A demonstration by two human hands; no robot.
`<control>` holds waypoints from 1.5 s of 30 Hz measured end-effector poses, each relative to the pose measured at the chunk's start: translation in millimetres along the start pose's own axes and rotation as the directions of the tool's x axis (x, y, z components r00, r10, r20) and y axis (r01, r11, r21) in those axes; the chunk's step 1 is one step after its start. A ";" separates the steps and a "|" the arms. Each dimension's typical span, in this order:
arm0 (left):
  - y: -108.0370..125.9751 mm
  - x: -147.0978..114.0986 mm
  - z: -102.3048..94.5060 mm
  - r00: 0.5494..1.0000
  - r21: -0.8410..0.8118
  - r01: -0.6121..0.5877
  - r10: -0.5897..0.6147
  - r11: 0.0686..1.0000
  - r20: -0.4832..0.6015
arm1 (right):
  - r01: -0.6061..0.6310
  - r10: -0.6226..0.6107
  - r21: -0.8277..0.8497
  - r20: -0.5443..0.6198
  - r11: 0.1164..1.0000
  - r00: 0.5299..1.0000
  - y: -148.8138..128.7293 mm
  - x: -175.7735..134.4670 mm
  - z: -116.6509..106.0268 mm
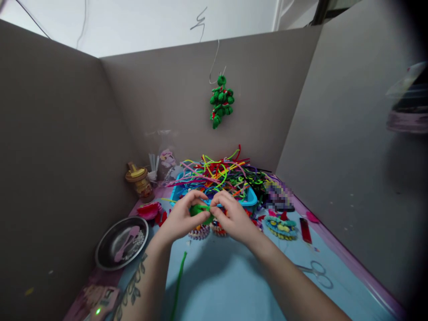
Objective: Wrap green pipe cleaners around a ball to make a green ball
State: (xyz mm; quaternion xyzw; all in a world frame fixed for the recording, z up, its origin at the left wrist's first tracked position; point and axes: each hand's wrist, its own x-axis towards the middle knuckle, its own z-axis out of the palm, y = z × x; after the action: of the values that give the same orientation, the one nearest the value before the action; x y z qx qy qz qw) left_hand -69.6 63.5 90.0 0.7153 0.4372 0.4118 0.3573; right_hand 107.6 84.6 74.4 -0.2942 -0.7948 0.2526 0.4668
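Note:
Both hands meet in the middle of the view, above the front of a blue basket. Between the fingers of my left hand (pixel 187 215) is a bunched green pipe cleaner piece (pixel 199 211). My right hand (pixel 229 215) pinches the right end of the same piece, thumb against fingertips. Its exact shape is partly hidden by the fingers. A loose green pipe cleaner (pixel 179 278) lies on the light blue mat (pixel 227 281) below. Just behind and under the hands sit round braided colourful pieces (pixel 199 232), partly covered.
The blue basket (pixel 256 197) overflows with colourful pipe cleaners (pixel 217 171). At left stand a metal bowl (pixel 100 249) with a pink spoon and beads, and a lidded jar (pixel 142 185). Scissors (pixel 317 272) lie right. A green ornament (pixel 221 102) hangs on the grey partition (pixel 160 98).

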 end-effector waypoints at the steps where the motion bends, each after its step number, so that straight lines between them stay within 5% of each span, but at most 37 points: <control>1: -1.2 0.1 0.2 1.000 -0.004 -0.002 0.002 1.000 -0.024 | -0.007 0.007 0.013 -0.008 1.000 1.000 0.5 0.4 -0.2; 10: -6.0 2.8 2.9 0.996 -0.179 0.048 -0.060 0.983 -0.061 | -0.050 0.054 0.035 -0.141 0.998 0.988 -1.4 1.4 -0.6; 24: -5.3 5.6 12.5 0.990 -0.438 0.085 -0.124 0.895 -0.061 | 0.229 -0.238 -0.089 -0.117 0.969 0.964 -0.8 1.0 -3.4; 32: -6.5 3.2 13.8 0.996 -0.370 0.089 -0.093 0.925 0.006 | 0.012 -0.029 -0.095 -0.179 0.995 0.983 1.8 -2.1 2.8; 37: -5.7 1.8 13.2 0.996 -0.385 0.071 -0.083 0.920 -0.017 | -0.021 0.001 -0.119 -0.160 0.993 0.987 1.2 -3.3 6.4; 45: -4.0 0.2 9.4 0.989 -0.439 0.134 -0.089 0.888 0.121 | -0.101 0.090 -0.061 -0.165 0.993 0.982 -2.0 -5.5 14.4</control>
State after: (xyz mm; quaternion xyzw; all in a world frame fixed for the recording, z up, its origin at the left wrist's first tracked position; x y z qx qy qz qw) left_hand -62.4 63.7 82.7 0.6072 0.3536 0.4444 0.5556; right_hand 96.5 77.5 66.2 -0.3675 -0.7474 0.2222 0.5069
